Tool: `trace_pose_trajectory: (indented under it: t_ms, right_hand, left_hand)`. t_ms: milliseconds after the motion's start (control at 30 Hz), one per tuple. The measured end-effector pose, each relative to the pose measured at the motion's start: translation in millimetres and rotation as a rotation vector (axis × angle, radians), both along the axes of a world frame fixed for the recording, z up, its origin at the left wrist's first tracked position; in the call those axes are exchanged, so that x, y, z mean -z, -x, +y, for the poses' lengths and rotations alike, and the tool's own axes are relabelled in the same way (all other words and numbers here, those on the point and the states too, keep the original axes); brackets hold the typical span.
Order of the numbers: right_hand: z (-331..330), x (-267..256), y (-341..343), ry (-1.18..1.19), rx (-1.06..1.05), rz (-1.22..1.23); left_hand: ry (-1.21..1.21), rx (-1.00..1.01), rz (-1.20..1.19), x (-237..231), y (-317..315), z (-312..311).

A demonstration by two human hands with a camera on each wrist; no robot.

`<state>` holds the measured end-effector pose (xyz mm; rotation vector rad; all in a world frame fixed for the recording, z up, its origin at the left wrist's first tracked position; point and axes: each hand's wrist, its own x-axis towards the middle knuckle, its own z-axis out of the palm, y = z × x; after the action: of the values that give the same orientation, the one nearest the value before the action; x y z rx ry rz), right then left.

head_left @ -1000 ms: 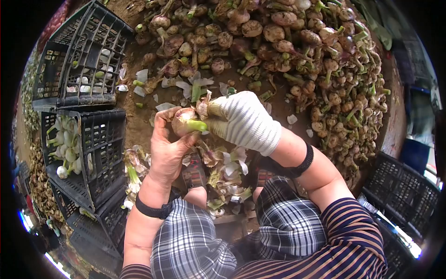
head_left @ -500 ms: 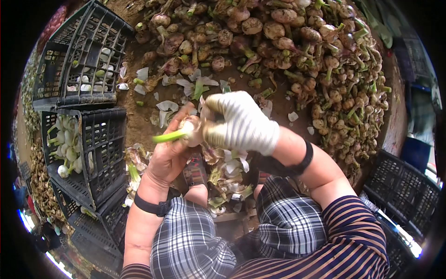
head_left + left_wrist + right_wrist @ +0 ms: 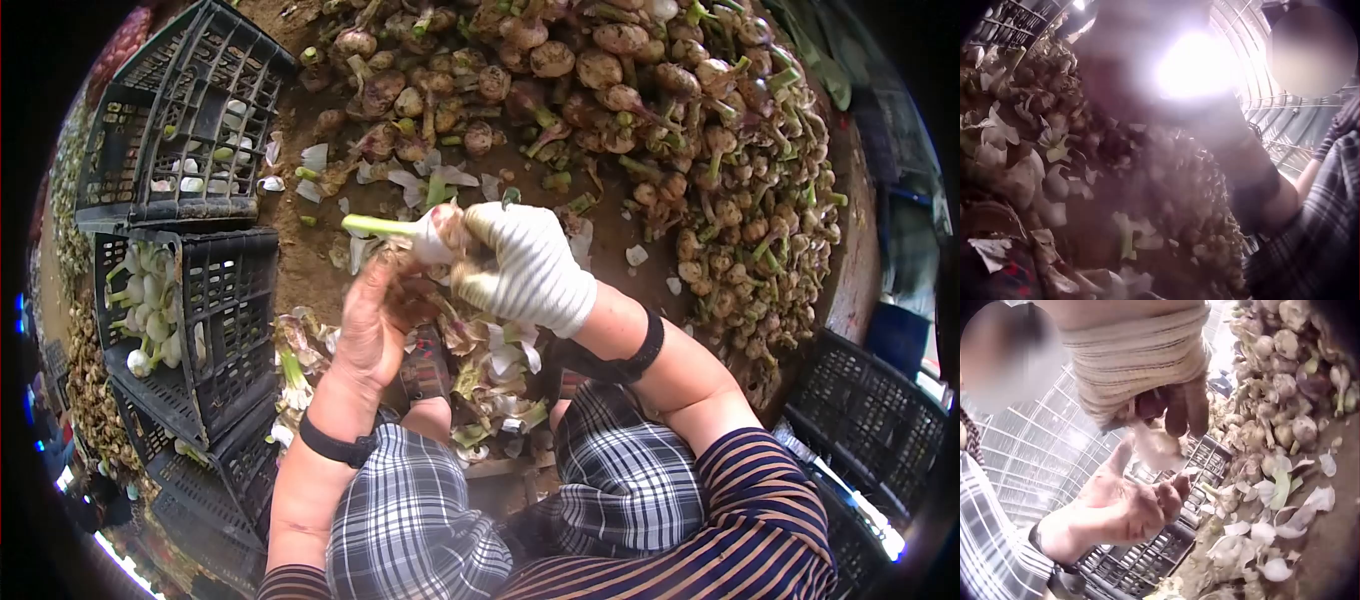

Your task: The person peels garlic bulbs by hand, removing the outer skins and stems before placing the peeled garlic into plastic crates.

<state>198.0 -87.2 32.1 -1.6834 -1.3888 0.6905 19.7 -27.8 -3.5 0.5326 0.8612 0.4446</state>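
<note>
A garlic bulb (image 3: 436, 236) with a pale, partly bared side and a cut green stem pointing left is pinched in my gloved right hand (image 3: 530, 265). A small dark green tip (image 3: 511, 196) shows above the glove's knuckles; the rest of it is hidden. My bare left hand (image 3: 370, 320) is just below and left of the bulb, thumb and fingers spread apart. Brownish papery skin (image 3: 398, 258) hangs by its fingertips. In the right wrist view the left palm (image 3: 1119, 506) faces up under the bulb (image 3: 1157, 447). Glare and blur cover much of the left wrist view.
A large heap of unpeeled garlic (image 3: 600, 70) spreads ahead and to the right. Black crates stand at left; one holds whitish peeled garlic (image 3: 150, 310), another crate (image 3: 195, 130) stands behind it. Loose skins (image 3: 440, 182) litter the ground, also between the feet. Another crate (image 3: 865, 420) stands at right.
The bulb has turned so its stem now points left, and it has risen slightly with my right hand. My left fingers have come away from around it and sit lower.
</note>
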Motion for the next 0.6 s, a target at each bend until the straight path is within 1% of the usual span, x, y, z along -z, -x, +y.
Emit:
trace_pose_trajectory:
  t_ms: [33,67,100,133,167,200,233,300,367,400,433,500,533,567,600]
  right_hand:
    - [1,-5,-2,-0.079,-0.084,-0.063]
    - [0,-2,-2,-0.126,-0.183,-0.225]
    - [-3,-2,-4,-0.163,-0.294,-0.269]
    - [-3,-6,2,-0.171,-0.285,-0.291]
    - [-2,-8,0,-0.191,-0.28,-0.266]
    - [-1,-9,1,-0.09,-0.215,-0.238]
    - [-3,6,-4,0.017,-0.205,-0.228]
    - [0,-13,-6,0.244,-0.261,-0.416]
    - [2,-16,-2,0.367,-0.294,-0.547]
    - [0,-11,-1,0.34,-0.277,-0.552]
    - [-5,-15,-2,0.282,-0.347,-0.402]
    - [-13,-21,-9,0.134,-0.46,-0.235]
    - [-18,-20,-10,0.134,-0.458,-0.24]
    - [-27,-18,-10,0.281,-0.404,0.362]
    - [-32,-18,-10,0.416,-0.32,0.964]
  left_hand:
    - [0.123,-0.028,-0.025,1,-1,-1]
    - [0.221,-0.078,0.071,-14,-12,1]
    - [0.301,-0.15,0.059,-23,-18,0]
    - [0.056,-0.033,0.153,-10,-10,-4]
    - [0.015,-0.038,0.256,-19,-17,-1]
    - [0.026,-0.072,0.332,-8,-18,-3]
    - [-0.07,-0.091,0.065,7,-13,-5]
    - [0.045,-0.102,0.095,-7,-18,-1]
    - [-0.168,-0.009,0.16,3,-19,-3]
    - [-0.326,-0.007,0.208,5,-23,-6]
    - [-0.339,-0.006,0.2,2,-17,-7]
    - [-0.395,0.122,0.107,-8,-12,-7]
    - [-0.236,0.193,0.059,-13,-9,-7]
    - [-0.234,0.192,0.056,-23,-7,-8]
    - [-0.177,0.243,-0.095,-32,-4,-9]
